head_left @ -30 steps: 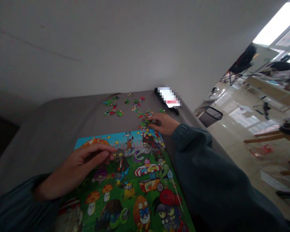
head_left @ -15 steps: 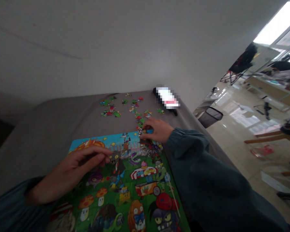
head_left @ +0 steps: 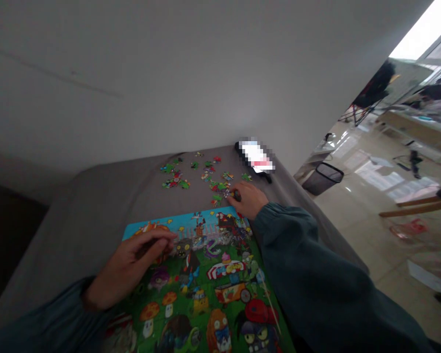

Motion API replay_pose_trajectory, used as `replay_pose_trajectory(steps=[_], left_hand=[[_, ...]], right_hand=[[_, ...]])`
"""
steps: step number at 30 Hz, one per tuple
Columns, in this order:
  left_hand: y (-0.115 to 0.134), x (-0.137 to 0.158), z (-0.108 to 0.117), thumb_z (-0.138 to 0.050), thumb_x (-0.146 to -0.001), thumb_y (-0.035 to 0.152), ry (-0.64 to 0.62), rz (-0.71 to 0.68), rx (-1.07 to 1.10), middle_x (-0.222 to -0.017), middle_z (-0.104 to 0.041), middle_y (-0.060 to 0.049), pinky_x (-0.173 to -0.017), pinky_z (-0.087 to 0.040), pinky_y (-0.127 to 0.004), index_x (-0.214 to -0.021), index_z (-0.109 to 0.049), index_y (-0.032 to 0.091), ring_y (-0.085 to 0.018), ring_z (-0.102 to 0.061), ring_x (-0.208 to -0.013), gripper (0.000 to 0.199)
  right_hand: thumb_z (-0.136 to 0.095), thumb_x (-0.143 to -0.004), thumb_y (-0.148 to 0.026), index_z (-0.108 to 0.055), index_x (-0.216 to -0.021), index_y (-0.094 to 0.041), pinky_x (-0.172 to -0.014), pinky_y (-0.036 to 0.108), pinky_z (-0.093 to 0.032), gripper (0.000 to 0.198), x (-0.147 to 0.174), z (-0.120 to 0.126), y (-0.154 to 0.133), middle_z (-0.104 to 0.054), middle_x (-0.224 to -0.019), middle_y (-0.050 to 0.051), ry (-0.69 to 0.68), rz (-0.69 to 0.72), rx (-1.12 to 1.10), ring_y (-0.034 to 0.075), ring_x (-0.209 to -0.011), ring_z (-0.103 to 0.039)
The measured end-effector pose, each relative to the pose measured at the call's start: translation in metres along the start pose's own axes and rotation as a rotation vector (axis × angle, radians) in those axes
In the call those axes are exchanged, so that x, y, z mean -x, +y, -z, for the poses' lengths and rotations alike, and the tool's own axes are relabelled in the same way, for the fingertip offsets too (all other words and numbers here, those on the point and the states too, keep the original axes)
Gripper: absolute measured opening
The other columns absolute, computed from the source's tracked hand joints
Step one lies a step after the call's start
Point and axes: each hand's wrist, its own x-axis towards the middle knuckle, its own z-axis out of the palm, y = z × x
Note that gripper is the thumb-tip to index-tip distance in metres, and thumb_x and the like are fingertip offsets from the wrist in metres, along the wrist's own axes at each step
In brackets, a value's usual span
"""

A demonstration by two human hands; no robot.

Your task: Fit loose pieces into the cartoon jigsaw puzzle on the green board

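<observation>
A colourful cartoon jigsaw puzzle (head_left: 206, 284) lies on a grey cloth, its blue top edge facing the wall. My left hand (head_left: 128, 269) rests over its upper left part, fingers loosely curved and slightly apart, with nothing visible in them. Beyond the top right edge of the picture, my right hand (head_left: 250, 200) reaches down among loose puzzle pieces (head_left: 217, 187). Its thumb and forefinger close around a small puzzle piece (head_left: 227, 194), partly hidden by the fingers. A second group of loose pieces (head_left: 175, 181) lies farther left.
A phone with a blurred bright screen (head_left: 256, 156) stands near the wall (head_left: 169, 73) at the back right. The grey cloth (head_left: 95, 201) covers the surface. Off its right side, a waste bin (head_left: 323, 176) stands on the shiny floor, with wooden chair legs (head_left: 404, 208) farther right.
My right hand has left the puzzle's top edge and moved to the loose pieces beyond it. My left hand stays on the puzzle. The whole view has shifted slightly.
</observation>
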Motion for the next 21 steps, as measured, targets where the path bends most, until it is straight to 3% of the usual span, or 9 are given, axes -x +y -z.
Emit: replay_pose_trajectory(steps=[5,11,21], left_hand=[[-0.024,-0.008,0.008,-0.049,-0.092,0.047,0.111,-0.220,-0.408,-0.117,-0.067,-0.009,-0.107,-0.040,-0.044,-0.103,-0.071,0.023,-0.028,-0.056,-0.118,0.035],[-0.048,-0.013,0.002,-0.036,-0.097,0.050,0.021,-0.160,-0.580,-0.140,-0.053,-0.010,-0.108,-0.038,-0.047,-0.129,-0.058,0.025,-0.028,-0.049,-0.129,0.047],[-0.041,-0.018,-0.002,-0.030,-0.099,0.046,0.016,-0.091,-0.773,-0.151,-0.044,-0.007,-0.115,-0.023,-0.053,-0.140,-0.050,0.029,-0.028,-0.031,-0.143,0.048]], right_hand=[[-0.061,-0.086,-0.045,-0.066,-0.090,-0.018,-0.081,0.040,-0.047,0.027,0.006,0.004,-0.003,-0.066,-0.093,0.011,0.010,-0.040,0.035,0.027,-0.094,-0.060],[-0.052,-0.094,-0.038,-0.067,-0.103,-0.017,-0.092,0.037,-0.044,0.027,0.009,0.002,-0.014,-0.066,-0.101,0.010,0.010,0.220,-0.028,0.023,-0.099,-0.058],[-0.052,-0.093,-0.026,-0.069,-0.099,-0.019,-0.088,0.031,-0.046,0.020,0.007,0.001,-0.014,-0.069,-0.102,0.006,-0.039,0.239,-0.121,0.019,-0.095,-0.062]])
